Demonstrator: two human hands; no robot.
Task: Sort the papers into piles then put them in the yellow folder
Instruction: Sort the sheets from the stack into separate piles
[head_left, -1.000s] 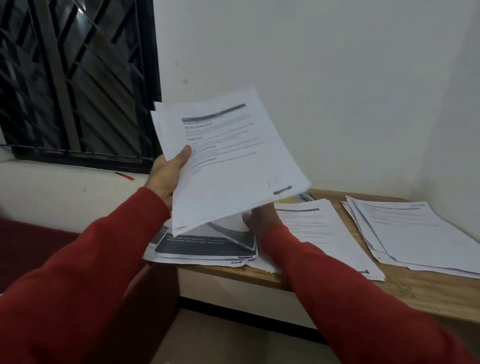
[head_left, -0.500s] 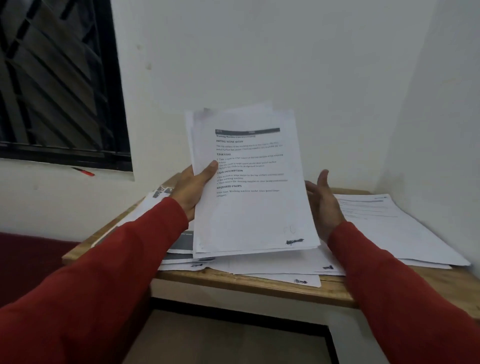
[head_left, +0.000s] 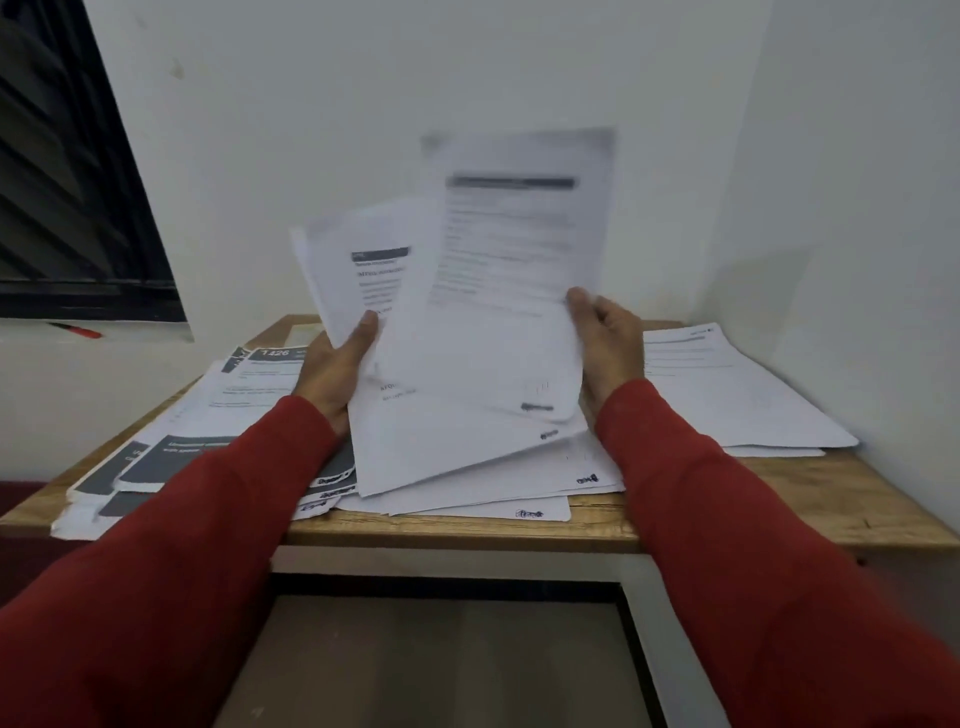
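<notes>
The left hand (head_left: 337, 371) grips a stack of printed sheets (head_left: 415, 441) by its left edge, thumb pressed across the front and the other fingers hidden behind, so the stack stands tilted up towards the face where its headings can be read. The right hand (head_left: 608, 343) pinches a single top sheet (head_left: 509, 291) by its right edge, thumb in front and fingers curled behind, and holds it fanned out to the right of the stack; this looks like peeling one page free so that it can be judged and dealt to its proper pile. That sheet is blurred, so its text cannot be read. Three heaps lie on the wooden table (head_left: 779, 504), and their spacing seems deliberate: a left pile (head_left: 171, 457) of pages with dark grey header blocks, a middle pile (head_left: 498, 493) of plain white pages directly under the held stack, and a right pile (head_left: 727, 395) pushed against the corner wall, well apart from the others so the kinds stay separate. The hands hover just above the middle pile, within easy reach of all three. No yellow folder shows anywhere in view, so sorting appears unfinished and filing has not begun. A red pen (head_left: 78, 330) rests on the window ledge (head_left: 31, 332), away from the work.
</notes>
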